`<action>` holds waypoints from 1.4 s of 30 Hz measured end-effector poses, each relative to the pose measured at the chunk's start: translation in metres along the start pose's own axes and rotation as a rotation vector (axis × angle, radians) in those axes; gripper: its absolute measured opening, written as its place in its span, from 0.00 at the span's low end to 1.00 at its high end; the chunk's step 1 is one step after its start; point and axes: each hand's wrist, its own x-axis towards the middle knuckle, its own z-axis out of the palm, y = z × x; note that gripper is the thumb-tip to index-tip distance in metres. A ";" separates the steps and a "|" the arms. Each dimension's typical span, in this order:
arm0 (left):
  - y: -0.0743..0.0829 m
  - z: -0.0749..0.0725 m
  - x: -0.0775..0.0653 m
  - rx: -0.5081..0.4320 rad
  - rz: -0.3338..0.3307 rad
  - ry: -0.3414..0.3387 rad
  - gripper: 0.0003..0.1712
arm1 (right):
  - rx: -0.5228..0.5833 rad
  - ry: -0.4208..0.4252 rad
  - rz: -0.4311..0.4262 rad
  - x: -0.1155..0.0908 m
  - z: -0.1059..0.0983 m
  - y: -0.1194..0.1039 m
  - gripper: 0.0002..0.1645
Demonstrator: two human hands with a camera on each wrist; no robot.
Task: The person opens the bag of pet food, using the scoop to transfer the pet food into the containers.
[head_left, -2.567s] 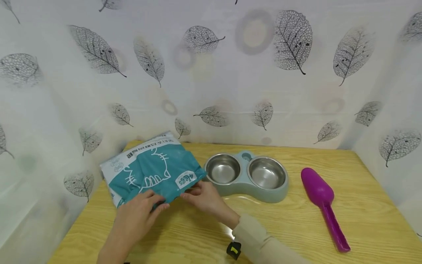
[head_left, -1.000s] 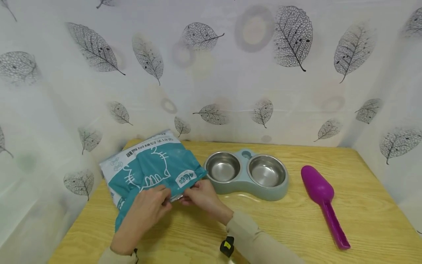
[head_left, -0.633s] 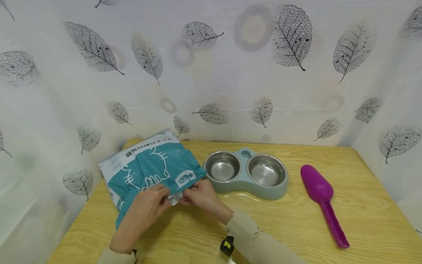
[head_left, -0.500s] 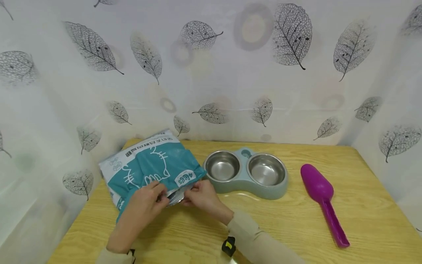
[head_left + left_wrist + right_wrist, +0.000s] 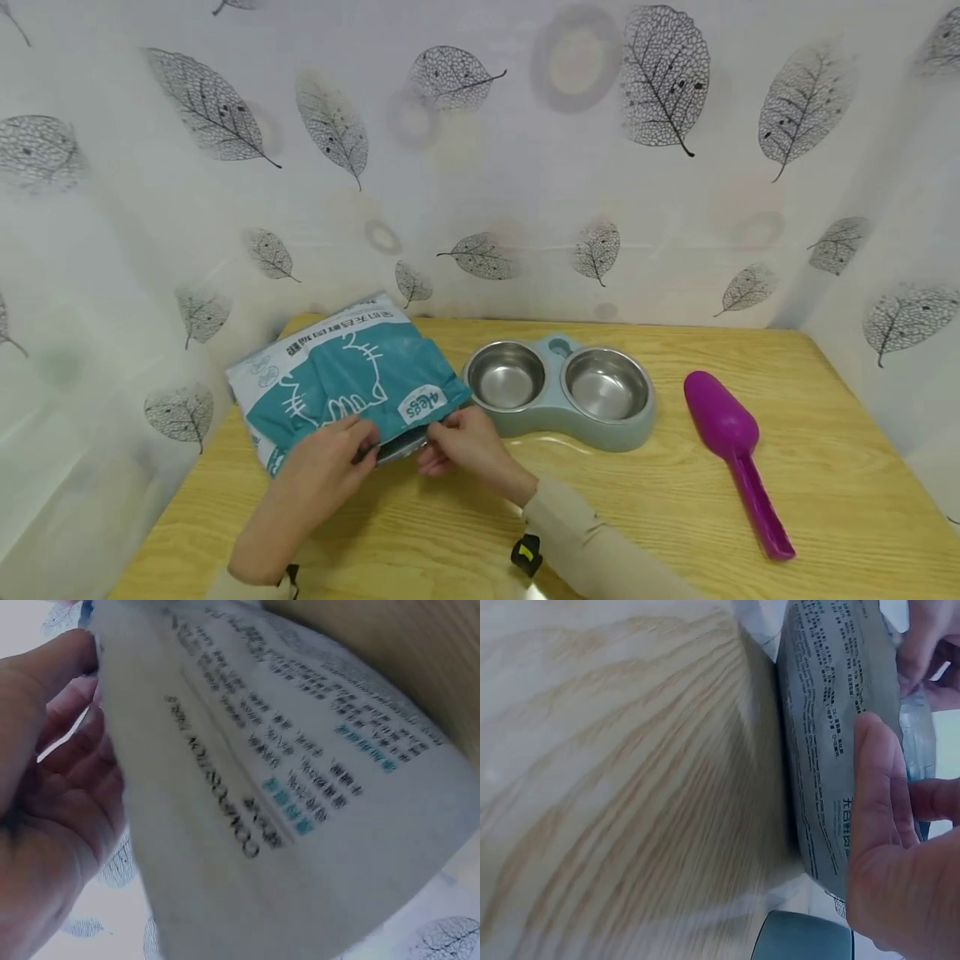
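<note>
A teal and white cat food bag (image 5: pixel 408 354) lies flat at the left of the table, a white cat drawing on its face. Its near edge gapes between the hands and shows a silvery lining. My left hand (image 5: pixel 318 467) pinches that edge at the left, and the fingertips are partly hidden. My right hand (image 5: pixel 472 450) pinches the lower lip of the mouth near the bag's right corner. Printed text covers the bag's back (image 5: pixel 225 825) in the left wrist view. In the right wrist view, thumb and fingers of the right hand (image 5: pixel 889 862) straddle the bag's edge.
A pale blue double pet bowl (image 5: pixel 553 408) with two steel dishes stands just right of the bag. Farther right lies a purple scoop (image 5: pixel 723 425), its handle toward the front. Leaf-patterned sheeting (image 5: pixel 517 192) closes off the back and sides of the wooden table (image 5: pixel 637 508).
The bag's near edge, earlier closed, has parted into a widening gap with silvery lining showing. My left hand has moved slightly left and the hands are a little farther apart.
</note>
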 end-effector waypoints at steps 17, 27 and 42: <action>-0.004 -0.019 0.002 0.003 0.074 0.186 0.12 | -0.215 0.049 -0.113 0.004 -0.008 0.001 0.16; 0.000 -0.020 0.009 -0.016 0.062 -0.039 0.18 | -0.227 0.075 -0.120 0.007 -0.017 0.001 0.16; -0.052 -0.048 0.028 -0.016 0.179 0.036 0.07 | -0.689 0.072 -0.440 0.010 -0.014 0.004 0.20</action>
